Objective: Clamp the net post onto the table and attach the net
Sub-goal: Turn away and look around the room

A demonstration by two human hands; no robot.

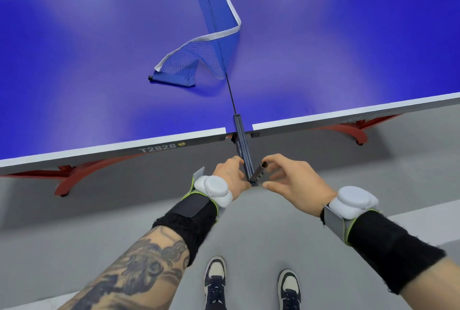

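Observation:
A dark net post [242,145] sits at the middle gap of the blue table's near edge [174,139] and sticks out towards me. My left hand [230,175] grips the outer end of the post from the left. My right hand [291,180] holds the short upright tube [260,171] at that end, thumb and fingers curled around it. The blue net [214,43] with its white top band lies slack and folded on the tabletop, its free end sleeve [174,80] flat on the surface. A thin cord [230,95] runs from the net to the post.
Red table legs [72,177] stand under the near edge at the left, and another red leg [353,130] at the right. Grey floor lies below. My two shoes [215,282] are close to the table.

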